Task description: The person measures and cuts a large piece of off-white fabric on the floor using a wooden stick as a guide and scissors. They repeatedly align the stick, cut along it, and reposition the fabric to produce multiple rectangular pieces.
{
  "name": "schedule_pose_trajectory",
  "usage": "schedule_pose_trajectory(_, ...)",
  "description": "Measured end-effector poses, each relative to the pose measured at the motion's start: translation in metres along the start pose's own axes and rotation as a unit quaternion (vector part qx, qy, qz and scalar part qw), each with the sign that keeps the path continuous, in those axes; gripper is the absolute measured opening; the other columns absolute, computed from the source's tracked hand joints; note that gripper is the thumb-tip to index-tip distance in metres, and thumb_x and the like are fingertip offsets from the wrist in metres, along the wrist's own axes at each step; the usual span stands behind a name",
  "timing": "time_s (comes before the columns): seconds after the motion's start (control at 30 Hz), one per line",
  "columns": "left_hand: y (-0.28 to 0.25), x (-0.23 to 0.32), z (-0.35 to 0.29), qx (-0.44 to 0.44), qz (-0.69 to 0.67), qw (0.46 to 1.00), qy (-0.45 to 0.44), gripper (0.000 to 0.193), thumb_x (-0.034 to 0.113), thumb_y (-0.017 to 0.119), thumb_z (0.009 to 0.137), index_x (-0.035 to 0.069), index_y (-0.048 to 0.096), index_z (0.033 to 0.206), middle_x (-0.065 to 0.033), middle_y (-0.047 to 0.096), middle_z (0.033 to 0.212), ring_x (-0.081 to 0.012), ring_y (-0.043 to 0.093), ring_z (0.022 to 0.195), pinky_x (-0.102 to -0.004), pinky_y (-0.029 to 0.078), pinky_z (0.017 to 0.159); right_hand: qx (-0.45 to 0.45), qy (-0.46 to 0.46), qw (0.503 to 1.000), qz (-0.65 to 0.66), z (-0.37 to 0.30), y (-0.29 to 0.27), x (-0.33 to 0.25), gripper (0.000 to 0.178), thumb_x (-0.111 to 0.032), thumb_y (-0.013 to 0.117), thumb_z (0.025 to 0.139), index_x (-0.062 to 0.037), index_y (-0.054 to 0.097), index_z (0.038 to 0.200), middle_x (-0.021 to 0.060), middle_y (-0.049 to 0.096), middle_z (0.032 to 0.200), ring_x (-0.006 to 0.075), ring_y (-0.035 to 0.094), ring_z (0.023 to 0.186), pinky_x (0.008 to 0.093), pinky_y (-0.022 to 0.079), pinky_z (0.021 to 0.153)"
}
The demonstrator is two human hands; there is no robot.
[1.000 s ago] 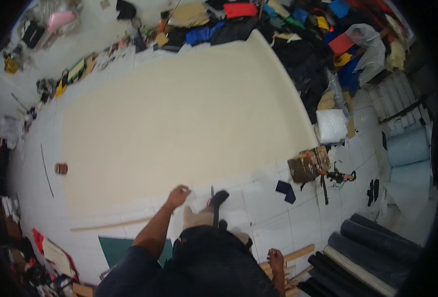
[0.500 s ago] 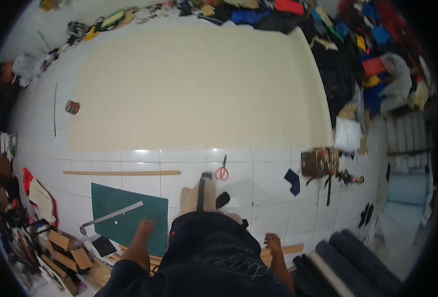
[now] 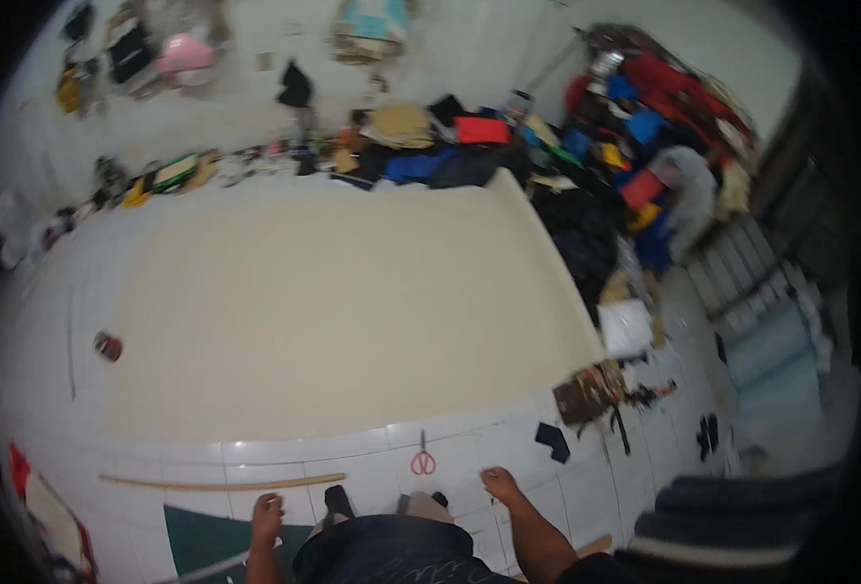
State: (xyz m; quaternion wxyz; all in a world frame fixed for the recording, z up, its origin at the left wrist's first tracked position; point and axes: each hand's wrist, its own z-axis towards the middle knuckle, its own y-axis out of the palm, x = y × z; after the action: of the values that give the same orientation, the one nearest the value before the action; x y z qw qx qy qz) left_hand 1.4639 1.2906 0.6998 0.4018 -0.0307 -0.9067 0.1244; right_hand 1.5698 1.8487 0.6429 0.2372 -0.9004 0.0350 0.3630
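My left hand (image 3: 267, 512) hangs over the green cutting mat (image 3: 193, 540), fingers curled in, with nothing visible in them. A metal ruler (image 3: 226, 566) lies on the mat, partly hidden by my forearm. My right hand (image 3: 498, 483) is held out above the white tiles, its fingers also curled and seemingly around nothing. Between my hands, farther off on the floor, lie red-handled scissors (image 3: 422, 461). Beyond them a large cream sheet (image 3: 343, 311) is spread flat, its right edge slightly raised. A long wooden stick (image 3: 226, 484) rests between the sheet and the mat.
A small can (image 3: 108, 346) stands left of the sheet. To the right are a dark blue scrap (image 3: 552, 442), a brown box (image 3: 586, 395) with tools and a white packet (image 3: 626, 328). Piled fabrics (image 3: 586, 224) line the far right; dark rolls (image 3: 732, 511) lie near right.
My view has tilted up, bringing the back wall into sight. Both hands have come forward and higher; my left hand is near the mat's far edge and my right hand is nearer the scissors.
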Motion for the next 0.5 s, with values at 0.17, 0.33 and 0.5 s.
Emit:
schedule_pose_trajectory(0.17,-0.085,-0.074,0.07,-0.061,0.28,0.958,0.019,0.035,0.025,0.058,0.089,0.001,0.055,0.114,-0.0123,0.063,0.103,-0.0229,0.061,0.081,-0.0355,0.051,0.072,-0.061,-0.104,0.979,-0.163,-0.023,0.107,-0.064,0.038,-0.036,0.062,0.087,-0.0075,0.062,0.111,0.0144,0.067,0.097,0.0252,0.064,0.09,0.0356,0.05,0.08)
schedule_pose_trajectory(0.33,-0.039,-0.07,0.083,-0.202,0.297,0.892,0.275,0.022,0.022,0.055,0.087,0.013,0.066,0.104,-0.0129,0.065,0.088,-0.0238,0.062,0.073,-0.0379,0.051,0.066,-0.229,-0.212,0.894,-0.32,-0.086,0.146,-0.096,0.031,-0.031,0.058,0.085,-0.0052,0.062,0.102,0.0181,0.064,0.099,0.0322,0.061,0.091,0.0415,0.046,0.081)
schedule_pose_trajectory(0.5,0.049,-0.062,0.06,-0.231,0.354,0.883,0.205,0.026,0.032,0.059,0.089,0.012,0.066,0.103,-0.0107,0.066,0.075,-0.0257,0.06,0.056,-0.0371,0.048,0.051,-0.341,-0.367,0.805,-0.318,-0.035,0.122,-0.063,0.028,-0.03,0.057,0.087,-0.0053,0.062,0.1,0.019,0.064,0.099,0.0325,0.06,0.093,0.041,0.046,0.08)
